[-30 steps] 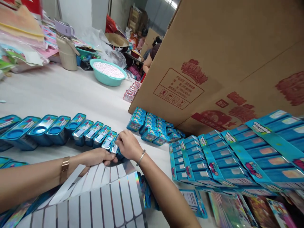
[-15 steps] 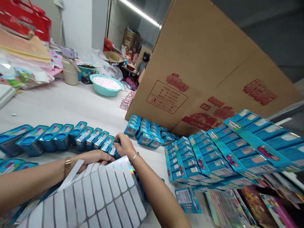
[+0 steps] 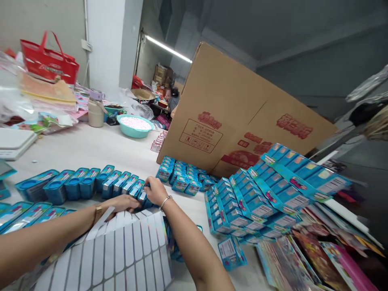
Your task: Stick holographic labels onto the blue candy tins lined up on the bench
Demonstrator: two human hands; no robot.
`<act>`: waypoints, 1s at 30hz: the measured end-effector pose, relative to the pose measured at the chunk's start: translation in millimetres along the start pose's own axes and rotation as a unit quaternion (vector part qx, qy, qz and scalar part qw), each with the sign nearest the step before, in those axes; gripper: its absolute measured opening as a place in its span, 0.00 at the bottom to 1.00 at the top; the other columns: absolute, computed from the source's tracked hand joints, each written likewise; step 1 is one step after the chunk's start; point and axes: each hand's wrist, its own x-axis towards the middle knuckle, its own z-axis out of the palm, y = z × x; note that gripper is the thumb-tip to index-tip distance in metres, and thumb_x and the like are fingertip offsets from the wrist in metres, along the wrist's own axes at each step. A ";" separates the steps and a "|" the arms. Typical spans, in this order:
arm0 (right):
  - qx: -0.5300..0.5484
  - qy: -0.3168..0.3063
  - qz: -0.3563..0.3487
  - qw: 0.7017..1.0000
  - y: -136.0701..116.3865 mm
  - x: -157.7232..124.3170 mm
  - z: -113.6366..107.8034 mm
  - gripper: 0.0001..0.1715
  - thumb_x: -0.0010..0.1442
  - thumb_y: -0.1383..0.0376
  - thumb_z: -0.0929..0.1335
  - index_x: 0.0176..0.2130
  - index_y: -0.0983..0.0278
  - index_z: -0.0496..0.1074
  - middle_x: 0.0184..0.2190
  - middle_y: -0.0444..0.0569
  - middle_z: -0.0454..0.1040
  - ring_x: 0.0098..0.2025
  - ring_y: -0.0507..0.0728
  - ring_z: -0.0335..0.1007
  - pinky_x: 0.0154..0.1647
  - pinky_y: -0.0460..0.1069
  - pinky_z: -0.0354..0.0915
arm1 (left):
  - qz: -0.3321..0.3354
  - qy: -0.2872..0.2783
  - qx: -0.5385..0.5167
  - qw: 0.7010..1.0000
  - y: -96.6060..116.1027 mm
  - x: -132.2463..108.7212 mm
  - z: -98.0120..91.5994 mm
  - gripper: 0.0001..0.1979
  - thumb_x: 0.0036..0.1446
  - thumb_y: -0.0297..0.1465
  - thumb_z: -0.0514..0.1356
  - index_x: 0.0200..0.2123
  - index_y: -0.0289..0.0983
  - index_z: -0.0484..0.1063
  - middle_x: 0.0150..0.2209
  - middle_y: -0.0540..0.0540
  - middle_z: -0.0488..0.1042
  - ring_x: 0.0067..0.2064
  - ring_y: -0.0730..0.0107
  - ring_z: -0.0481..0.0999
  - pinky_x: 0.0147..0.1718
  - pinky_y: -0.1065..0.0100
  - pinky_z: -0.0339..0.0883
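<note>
A row of small blue tins (image 3: pixel 88 182) with printed lids stretches across the white table. At its right end, my right hand (image 3: pixel 155 190) curls its fingers and thumb around a tin (image 3: pixel 142 197) with a white label on top. My left hand (image 3: pixel 125 202) is beside the near end of that tin, fingers bent and close together; what they pinch is hidden. Below both hands lies a large sheet of white stickers (image 3: pixel 112 250), with a loose white strip (image 3: pixel 102 220) standing up near my left wrist. More tins (image 3: pixel 28 214) lie partly under my left forearm.
Stacked blue display boxes (image 3: pixel 257 194) stand at the right, with a single tin (image 3: pixel 232 252) before them. Behind are grouped tins (image 3: pixel 182 178) and a big carton (image 3: pixel 236 105). A turquoise basin (image 3: pixel 135 131) and a bottle (image 3: pixel 96 109) are farther back. Card stacks (image 3: pixel 287 262) lie lower right.
The view has tilted up and shifted, showing more ceiling and the scale at left. Both hands stay at the same end of the tin row, with little visible movement.
</note>
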 end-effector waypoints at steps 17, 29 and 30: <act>0.232 0.026 0.041 0.971 -100.8 -190.0 -56.5 0.11 0.58 0.67 0.71 0.44 0.60 0.75 0.29 0.41 0.73 0.29 0.52 0.68 0.31 0.46 0.64 | 0.079 0.171 0.086 0.978 69.6 -141.0 55.6 0.29 0.54 0.55 0.63 0.47 0.40 0.83 0.34 0.47 0.79 0.33 0.62 0.73 0.32 0.67 0.63; -0.107 0.248 -0.238 0.933 -122.2 -230.2 -51.6 0.20 0.65 0.69 0.68 0.55 0.55 0.74 0.46 0.54 0.78 0.45 0.61 0.74 0.45 0.55 0.72 | 0.064 -0.078 -0.115 0.988 67.0 -156.8 63.9 0.25 0.54 0.53 0.63 0.43 0.39 0.85 0.44 0.45 0.84 0.47 0.50 0.79 0.47 0.61 0.71; -0.134 0.258 -0.256 0.922 -123.1 -231.3 -52.4 0.22 0.65 0.70 0.68 0.57 0.55 0.73 0.46 0.55 0.78 0.46 0.62 0.74 0.45 0.57 0.72 | 0.062 -0.079 -0.117 0.988 67.2 -157.5 64.5 0.25 0.53 0.53 0.63 0.43 0.40 0.85 0.44 0.45 0.84 0.47 0.50 0.79 0.47 0.61 0.71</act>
